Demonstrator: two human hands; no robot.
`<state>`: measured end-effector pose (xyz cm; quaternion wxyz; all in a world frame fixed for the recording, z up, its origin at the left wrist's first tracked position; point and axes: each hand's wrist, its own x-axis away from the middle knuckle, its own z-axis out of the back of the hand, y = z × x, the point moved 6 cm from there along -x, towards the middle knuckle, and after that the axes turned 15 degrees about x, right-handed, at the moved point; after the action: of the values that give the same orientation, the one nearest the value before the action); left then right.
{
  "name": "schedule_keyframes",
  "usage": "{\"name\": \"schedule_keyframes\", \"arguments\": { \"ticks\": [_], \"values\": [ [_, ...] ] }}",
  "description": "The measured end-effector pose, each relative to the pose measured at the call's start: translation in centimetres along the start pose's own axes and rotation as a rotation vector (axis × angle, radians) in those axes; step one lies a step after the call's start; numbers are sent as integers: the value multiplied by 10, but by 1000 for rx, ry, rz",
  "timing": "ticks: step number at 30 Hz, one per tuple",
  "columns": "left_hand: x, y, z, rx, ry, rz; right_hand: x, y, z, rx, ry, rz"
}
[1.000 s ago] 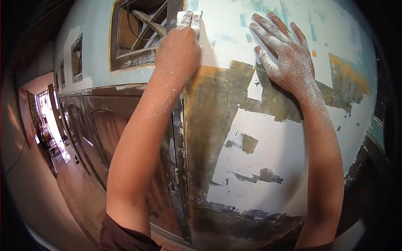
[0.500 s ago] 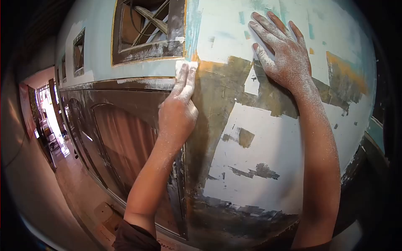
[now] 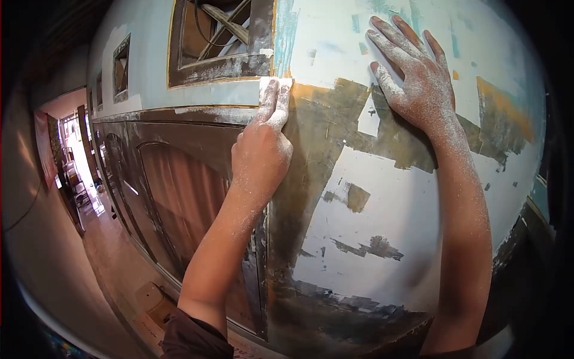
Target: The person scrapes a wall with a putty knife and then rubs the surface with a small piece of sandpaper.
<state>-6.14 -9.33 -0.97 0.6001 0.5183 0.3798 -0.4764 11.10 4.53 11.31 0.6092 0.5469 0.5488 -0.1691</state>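
At the corner edge of the wall, my left hand [image 3: 262, 146] presses a small white piece, apparently folded sandpaper [image 3: 268, 90], under its outstretched index and middle fingers. The other fingers are curled in. Farther right, my right hand [image 3: 421, 87] lies flat with spread fingers on the patchy wall [image 3: 335, 54], holding nothing. Pale dust coats both hands and the right forearm. The wall carries white filler, light blue paint and bare brown-grey patches. Just left of the sandpaper is the dark window frame [image 3: 221, 70].
Below the window stands a dark brown panelled door [image 3: 128, 179] with a reddish curtain [image 3: 179, 191] behind its arched opening. A passage with a tiled floor [image 3: 110, 251] runs along the left toward a bright doorway [image 3: 78, 143]. A box-like object [image 3: 152, 302] is low down.
The view has shifted slightly, so the wall appears farther right. My left hand and the sandpaper have moved slightly upward near the corner. My right hand stays flat on the same area.
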Motion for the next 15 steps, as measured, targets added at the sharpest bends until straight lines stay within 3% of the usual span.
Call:
{"name": "schedule_keyframes", "arguments": {
  "ticks": [7, 15],
  "values": [
    [-9, -3, -2, -73, -52, 63, 0, 0, -1, 14, -6, -16],
    [-15, -6, -5, -90, -19, 2, 1, 0, -3, 33, -23, -18]
  ]
}}
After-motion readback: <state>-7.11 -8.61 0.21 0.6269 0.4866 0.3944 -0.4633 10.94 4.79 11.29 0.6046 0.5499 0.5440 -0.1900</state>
